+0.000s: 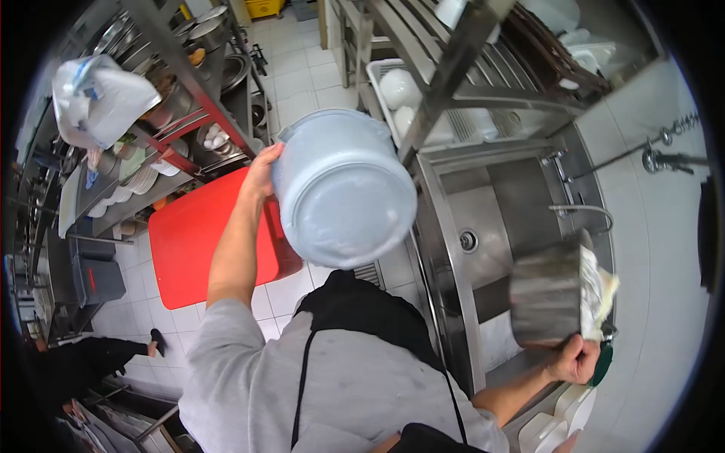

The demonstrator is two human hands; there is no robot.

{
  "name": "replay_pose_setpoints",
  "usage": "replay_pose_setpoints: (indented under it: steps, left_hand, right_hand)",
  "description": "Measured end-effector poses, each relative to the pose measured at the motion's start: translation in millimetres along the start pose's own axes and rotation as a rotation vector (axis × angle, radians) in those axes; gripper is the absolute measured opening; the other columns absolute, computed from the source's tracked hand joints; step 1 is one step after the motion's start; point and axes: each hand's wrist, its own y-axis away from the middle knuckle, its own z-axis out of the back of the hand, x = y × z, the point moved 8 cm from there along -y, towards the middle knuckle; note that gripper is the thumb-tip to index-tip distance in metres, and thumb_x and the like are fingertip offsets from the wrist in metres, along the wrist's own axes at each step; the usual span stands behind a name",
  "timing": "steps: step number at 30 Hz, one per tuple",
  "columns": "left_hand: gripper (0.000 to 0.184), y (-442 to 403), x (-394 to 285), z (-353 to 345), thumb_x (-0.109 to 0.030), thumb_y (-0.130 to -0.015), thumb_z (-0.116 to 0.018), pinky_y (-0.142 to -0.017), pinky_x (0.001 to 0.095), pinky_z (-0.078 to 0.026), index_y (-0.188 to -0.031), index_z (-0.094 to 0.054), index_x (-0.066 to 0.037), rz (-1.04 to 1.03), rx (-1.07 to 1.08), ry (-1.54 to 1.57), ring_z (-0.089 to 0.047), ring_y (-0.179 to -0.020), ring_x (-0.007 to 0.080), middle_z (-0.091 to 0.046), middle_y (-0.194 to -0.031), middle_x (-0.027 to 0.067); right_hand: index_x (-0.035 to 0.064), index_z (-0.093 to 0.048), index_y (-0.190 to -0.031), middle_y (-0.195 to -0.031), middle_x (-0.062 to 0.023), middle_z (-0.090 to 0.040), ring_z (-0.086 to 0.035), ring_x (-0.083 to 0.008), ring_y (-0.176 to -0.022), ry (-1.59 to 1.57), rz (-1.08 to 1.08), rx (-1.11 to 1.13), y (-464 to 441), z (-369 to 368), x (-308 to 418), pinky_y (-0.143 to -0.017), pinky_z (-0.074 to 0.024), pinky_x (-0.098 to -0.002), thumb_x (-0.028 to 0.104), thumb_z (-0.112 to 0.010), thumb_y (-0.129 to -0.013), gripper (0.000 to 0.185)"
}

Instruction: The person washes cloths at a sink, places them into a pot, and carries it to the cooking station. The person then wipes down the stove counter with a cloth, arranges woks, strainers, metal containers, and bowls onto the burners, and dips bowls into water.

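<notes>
My left hand (264, 170) is closed on the rim of a large light-grey plastic tub (347, 192). The tub is tilted, its round base facing me, so its inside is hidden. At the right, my right hand (575, 360) grips the rim of a metal pot (545, 291) over the sink's near end. The pot lies tipped on its side in the air, mouth toward the wall. Crumpled white material (596, 291), perhaps cloth or plastic, shows at its mouth. The steel sink (472, 200) is below and beside the pot.
A red-lidded bin (200, 234) stands on the floor at left. Steel shelves (189, 75) hold pots, plates and eggs. A curved faucet (585, 209) reaches over the sink. A white rack (385, 72) with bowls stands beyond it. Another person (91, 362) is at lower left.
</notes>
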Motion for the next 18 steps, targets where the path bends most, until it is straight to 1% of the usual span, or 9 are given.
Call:
replay_pose_setpoints:
  steps: [2, 4, 5, 6, 9, 11, 13, 15, 18]
  left_hand:
    - [0.035, 20, -24, 49, -0.034, -0.094, -0.063, -0.085, 0.0336, -0.053, -0.107, -0.066, -0.002, -0.029, -0.134, -0.025, -0.067, -0.089, 0.0186, -0.070, -0.101, 0.0083]
    - [0.034, 26, -30, 89, -0.034, -0.095, -0.062, -0.083, 0.0333, -0.053, -0.107, -0.066, -0.002, -0.049, -0.194, -0.057, -0.066, -0.087, 0.0175, -0.070, -0.100, 0.0075]
    - [0.034, 26, -34, 104, -0.034, -0.095, -0.061, -0.082, 0.0331, -0.052, -0.107, -0.066, -0.003, -0.060, -0.224, -0.073, -0.066, -0.087, 0.0169, -0.070, -0.100, 0.0071]
    - [0.034, 26, -33, 111, -0.034, -0.096, -0.062, -0.080, 0.0325, -0.051, -0.107, -0.066, -0.002, -0.047, -0.283, -0.072, -0.064, -0.084, 0.0146, -0.069, -0.098, 0.0060]
    - [0.035, 3, -19, 142, -0.034, -0.095, -0.063, -0.078, 0.0309, -0.050, -0.108, -0.066, -0.002, -0.040, -0.410, -0.125, -0.063, -0.083, 0.0136, -0.069, -0.097, 0.0054]
    - [0.036, -21, -17, 143, -0.033, -0.095, -0.065, -0.075, 0.0293, -0.049, -0.111, -0.065, -0.001, -0.075, -0.482, -0.134, -0.061, -0.080, 0.0131, -0.068, -0.093, 0.0051]
    - [0.034, -52, -21, 135, -0.029, -0.094, -0.066, -0.073, 0.0293, -0.049, -0.111, -0.065, 0.000, -0.112, -0.490, -0.185, -0.061, -0.079, 0.0131, -0.068, -0.092, 0.0055]
    - [0.026, -93, -26, 133, -0.019, -0.091, -0.069, -0.069, 0.0298, -0.050, -0.106, -0.064, 0.002, -0.104, -0.501, -0.235, -0.061, -0.075, 0.0139, -0.067, -0.091, 0.0063]
    - [0.024, -154, -41, 131, -0.008, -0.084, -0.070, -0.068, 0.0316, -0.051, -0.105, -0.064, 0.002, -0.108, -0.515, -0.361, -0.063, -0.075, 0.0168, -0.068, -0.090, 0.0082]
  right_hand:
    - [0.0014, -0.052, -0.063, -0.058, -0.0094, -0.049, -0.046, -0.0226, -0.053, -0.159, 0.074, 0.022, -8, -58, 28, -0.054, -0.0375, -0.0337, 0.033, -0.077, -0.081, 0.044]
    - [0.0023, -0.050, -0.062, -0.057, -0.0106, -0.050, -0.047, -0.0246, -0.052, -0.353, 0.104, 0.079, -16, -116, 61, -0.052, -0.0360, -0.0338, 0.033, -0.076, -0.079, 0.044]
    - [0.0026, -0.050, -0.062, -0.055, -0.0095, -0.049, -0.046, -0.0240, -0.050, -0.428, 0.122, 0.074, -22, -145, 83, -0.050, -0.0338, -0.0333, 0.034, -0.075, -0.079, 0.044]
    - [0.0010, -0.051, -0.063, -0.056, -0.0074, -0.050, -0.047, -0.0215, -0.052, -0.536, 0.148, 0.121, -27, -172, 105, -0.056, -0.0397, -0.0358, 0.038, -0.074, -0.080, 0.047]
    - [0.0035, -0.047, -0.060, -0.051, -0.0038, -0.043, -0.042, -0.0192, -0.047, -0.718, 0.161, 0.195, -32, -249, 150, -0.051, -0.0326, -0.0323, 0.041, -0.077, -0.078, 0.051]
    - [0.0046, -0.048, -0.059, -0.050, -0.0022, -0.042, -0.042, -0.0183, -0.046, -0.766, 0.202, 0.263, -34, -298, 180, -0.049, -0.0315, -0.0313, 0.042, -0.078, -0.077, 0.051]
    - [0.0056, -0.049, -0.059, -0.051, -0.0038, -0.047, -0.044, -0.0193, -0.046, -0.832, 0.242, 0.287, -35, -345, 202, -0.048, -0.0313, -0.0306, 0.039, -0.079, -0.076, 0.048]
    - [0.0069, -0.050, -0.059, -0.053, -0.0040, -0.050, -0.046, -0.0195, -0.046, -0.829, 0.297, 0.300, -32, -392, 214, -0.048, -0.0319, -0.0305, 0.036, -0.080, -0.075, 0.045]
    - [0.0087, -0.050, -0.059, -0.053, -0.0030, -0.050, -0.046, -0.0192, -0.046, -0.810, 0.337, 0.277, -39, -459, 230, -0.048, -0.0322, -0.0299, 0.034, -0.081, -0.073, 0.043]
